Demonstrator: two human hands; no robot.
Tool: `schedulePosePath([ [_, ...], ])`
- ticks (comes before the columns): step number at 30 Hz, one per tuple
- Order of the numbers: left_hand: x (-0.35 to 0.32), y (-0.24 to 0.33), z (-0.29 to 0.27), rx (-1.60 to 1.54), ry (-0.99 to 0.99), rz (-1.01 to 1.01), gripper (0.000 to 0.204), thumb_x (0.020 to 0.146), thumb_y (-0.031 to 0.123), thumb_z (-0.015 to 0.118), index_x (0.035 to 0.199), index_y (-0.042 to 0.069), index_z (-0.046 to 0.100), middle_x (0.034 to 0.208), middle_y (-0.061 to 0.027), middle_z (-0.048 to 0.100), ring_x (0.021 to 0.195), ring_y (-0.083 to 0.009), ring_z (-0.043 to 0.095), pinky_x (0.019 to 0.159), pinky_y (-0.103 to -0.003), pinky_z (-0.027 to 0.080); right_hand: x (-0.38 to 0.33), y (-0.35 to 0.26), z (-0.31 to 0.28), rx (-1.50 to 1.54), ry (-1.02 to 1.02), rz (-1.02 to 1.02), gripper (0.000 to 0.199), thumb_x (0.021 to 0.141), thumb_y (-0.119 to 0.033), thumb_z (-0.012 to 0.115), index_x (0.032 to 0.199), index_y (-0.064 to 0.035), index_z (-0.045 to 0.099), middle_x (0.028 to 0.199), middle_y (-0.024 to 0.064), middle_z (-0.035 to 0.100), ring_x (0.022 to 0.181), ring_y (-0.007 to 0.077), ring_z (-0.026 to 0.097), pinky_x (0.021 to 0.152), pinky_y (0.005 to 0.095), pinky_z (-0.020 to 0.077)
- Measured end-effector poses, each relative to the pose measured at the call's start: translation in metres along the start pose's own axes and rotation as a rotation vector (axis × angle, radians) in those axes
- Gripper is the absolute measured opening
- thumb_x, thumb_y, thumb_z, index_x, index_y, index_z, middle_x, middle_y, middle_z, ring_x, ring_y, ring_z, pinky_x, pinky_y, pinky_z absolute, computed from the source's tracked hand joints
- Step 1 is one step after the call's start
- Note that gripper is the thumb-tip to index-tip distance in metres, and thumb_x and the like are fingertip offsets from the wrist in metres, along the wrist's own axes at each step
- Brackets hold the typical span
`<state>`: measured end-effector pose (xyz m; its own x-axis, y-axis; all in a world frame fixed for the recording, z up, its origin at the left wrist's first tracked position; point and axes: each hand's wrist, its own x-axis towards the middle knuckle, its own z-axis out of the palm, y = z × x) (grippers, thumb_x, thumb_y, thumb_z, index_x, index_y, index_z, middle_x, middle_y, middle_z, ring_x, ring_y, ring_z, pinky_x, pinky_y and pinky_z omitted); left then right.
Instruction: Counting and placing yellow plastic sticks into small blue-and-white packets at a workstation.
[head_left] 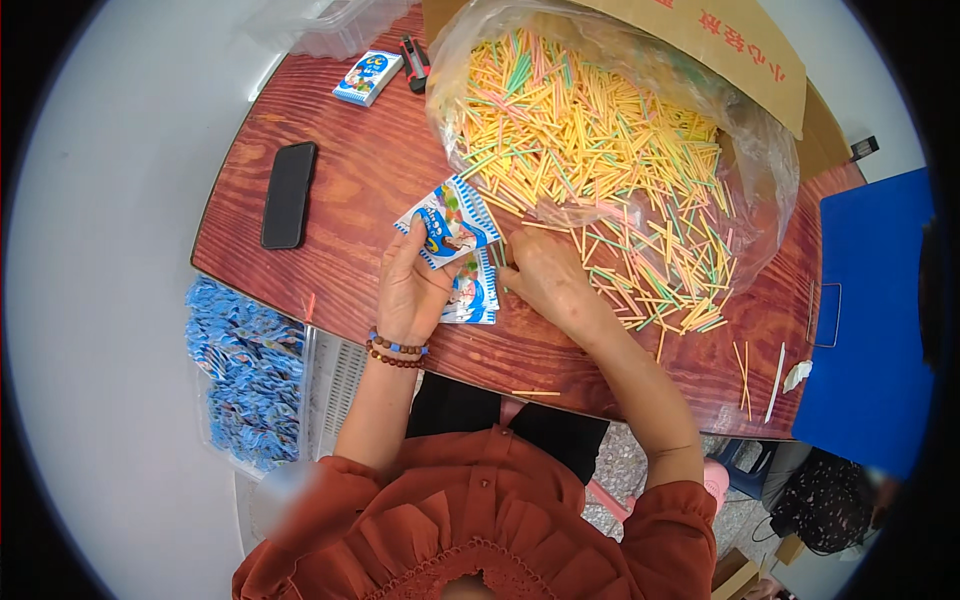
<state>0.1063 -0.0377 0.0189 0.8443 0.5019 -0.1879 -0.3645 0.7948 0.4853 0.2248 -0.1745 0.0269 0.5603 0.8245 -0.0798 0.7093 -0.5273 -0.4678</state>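
Note:
My left hand (pixel 412 285) is closed on a small blue-and-white packet (pixel 455 222), thumb on its printed front. Under it, beside the fingers, lies a second packet (pixel 474 292) of the same kind, partly covered. Just to the right is my right hand (pixel 552 280), fingers curled together, its fingertips close to the packets' right edge. Thin coloured sticks show by those fingertips, but whether they are pinched I cannot tell. Beyond both hands, a heap of thin yellow, pink and green sticks (pixel 590 110) spills from a clear plastic bag (pixel 765 200) onto the wooden table (pixel 340 190).
A black phone (pixel 288 195) lies at left. A red-and-black cutter (pixel 414 64) and another packet (pixel 368 78) lie farther back. An open cardboard box (pixel 720 45) stands behind the bag. Left below the table edge, a bin holds many blue packets (pixel 250 380). A blue panel (pixel 870 320) stands at right.

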Motion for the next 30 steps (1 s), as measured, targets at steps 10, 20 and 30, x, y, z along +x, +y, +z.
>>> schedulePosePath([
  [10, -0.003, -0.007, -0.012, -0.074, -0.11, -0.096, 0.027, 0.098, 0.022, 0.052, 0.114, 0.0, 0.057, 0.108, -0.012, 0.066, 0.095, -0.0219, 0.067, 0.08, -0.038, 0.057, 0.001, 0.009, -0.02, 0.094, 0.062, -0.098, 0.017, 0.071, -0.01, 0.067, 0.075, 0.0042, 0.058, 0.074, 0.0225, 0.061, 0.065, 0.0357, 0.061, 0.06, 0.0426, 0.0509],
  [20, 0.0, -0.029, 0.01, -0.021, -0.107, -0.12, 0.029, 0.099, 0.021, 0.049, 0.115, -0.002, 0.057, 0.11, -0.0121, 0.066, 0.096, -0.0216, 0.067, 0.083, -0.037, 0.058, -0.033, -0.044, -0.059, 1.339, 0.684, -0.031, 0.007, 0.088, 0.0, 0.063, 0.095, -0.0015, 0.06, 0.087, 0.0008, 0.062, 0.08, 0.0051, 0.056, 0.073, 0.0205, 0.0464],
  [30, -0.005, -0.041, 0.017, 0.006, -0.111, -0.046, 0.028, 0.1, 0.02, 0.049, 0.116, -0.001, 0.056, 0.112, -0.0116, 0.066, 0.1, -0.0209, 0.066, 0.087, -0.038, 0.056, -0.027, -0.044, -0.037, 1.338, 0.73, 0.05, 0.006, 0.087, 0.0, 0.064, 0.09, -0.0015, 0.058, 0.089, 0.002, 0.061, 0.076, 0.0041, 0.056, 0.066, 0.019, 0.0466],
])
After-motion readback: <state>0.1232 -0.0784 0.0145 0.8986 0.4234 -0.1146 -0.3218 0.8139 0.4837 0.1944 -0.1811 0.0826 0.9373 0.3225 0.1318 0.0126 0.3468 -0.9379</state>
